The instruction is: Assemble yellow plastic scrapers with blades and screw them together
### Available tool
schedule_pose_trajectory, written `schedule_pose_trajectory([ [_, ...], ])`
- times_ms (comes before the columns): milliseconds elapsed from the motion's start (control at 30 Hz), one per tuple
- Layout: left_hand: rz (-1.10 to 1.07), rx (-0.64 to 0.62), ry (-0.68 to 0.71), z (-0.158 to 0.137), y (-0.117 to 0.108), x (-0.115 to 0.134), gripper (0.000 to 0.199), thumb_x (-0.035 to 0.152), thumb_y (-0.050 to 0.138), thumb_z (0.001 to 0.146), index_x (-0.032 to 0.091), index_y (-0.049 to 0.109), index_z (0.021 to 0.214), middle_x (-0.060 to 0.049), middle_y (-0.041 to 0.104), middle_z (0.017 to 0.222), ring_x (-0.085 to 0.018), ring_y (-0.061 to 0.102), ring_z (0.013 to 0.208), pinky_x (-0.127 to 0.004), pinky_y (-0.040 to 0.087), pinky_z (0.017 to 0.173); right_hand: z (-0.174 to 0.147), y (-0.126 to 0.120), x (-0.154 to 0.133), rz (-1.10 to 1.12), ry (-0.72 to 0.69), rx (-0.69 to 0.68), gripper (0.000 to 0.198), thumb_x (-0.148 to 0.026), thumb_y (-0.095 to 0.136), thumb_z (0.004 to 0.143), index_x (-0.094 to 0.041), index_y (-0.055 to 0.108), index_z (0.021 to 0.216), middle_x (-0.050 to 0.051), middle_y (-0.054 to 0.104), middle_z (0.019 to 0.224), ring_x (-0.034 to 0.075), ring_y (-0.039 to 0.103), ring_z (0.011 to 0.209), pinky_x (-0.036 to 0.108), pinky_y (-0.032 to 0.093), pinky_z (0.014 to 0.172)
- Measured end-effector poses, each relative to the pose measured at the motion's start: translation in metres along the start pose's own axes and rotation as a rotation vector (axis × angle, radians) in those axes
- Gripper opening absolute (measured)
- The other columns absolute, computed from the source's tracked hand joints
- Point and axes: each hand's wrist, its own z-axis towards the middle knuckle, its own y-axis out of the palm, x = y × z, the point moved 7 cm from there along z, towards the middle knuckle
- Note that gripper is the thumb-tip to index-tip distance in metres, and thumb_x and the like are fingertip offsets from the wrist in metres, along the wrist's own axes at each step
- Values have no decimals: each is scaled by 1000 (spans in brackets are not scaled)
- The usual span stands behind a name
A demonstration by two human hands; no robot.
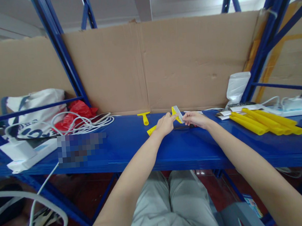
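Observation:
My left hand (165, 124) is closed around a yellow scraper (174, 111), its index finger stretched along the wide head. A pale grey, flat strip (178, 113) lies along the head's right side. My right hand (196, 119) pinches the lower end of that strip between thumb and fingers. A yellow end piece (151, 130) sticks out on the left side of my left hand; whether it belongs to the same scraper I cannot tell. Further left, a yellow T-shaped scraper part (145, 118) lies on the blue shelf (127, 142). Beneath my right hand is a thin dark tool (181, 127), partly hidden.
Several yellow tubes (265, 121) lie at the right, near a white power strip (289, 110) and a white pouch (237, 85). Coiled white cable (89, 124), a red bag (78, 113) and another power strip (39, 155) occupy the left. Cardboard (106, 71) closes off the back.

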Motion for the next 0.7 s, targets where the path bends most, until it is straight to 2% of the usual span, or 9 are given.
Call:
schedule_pose_trajectory([
  [300,16,-5,27,-1,0,4,43,24,30,93,32,39,134,-7,50,104,-18,56,89,-29,44,75,8,-2,11,13,-6,-69,17,-17,61,72,-16,49,60,-3,48,41,6,40,34,19,20,35],
  [500,-3,-7,22,-1,-1,3,42,24,29,94,32,40,134,-6,49,104,-18,55,92,-28,43,78,13,2,14,100,-44,-90,17,-21,63,74,-16,50,63,-4,47,42,6,42,37,18,29,38],
  [700,8,-20,39,0,2,2,42,25,31,93,31,39,134,-6,50,105,-18,55,94,-28,43,79,8,7,14,122,-26,-81,18,-19,60,77,-16,49,63,-4,46,43,6,42,38,18,30,39],
])
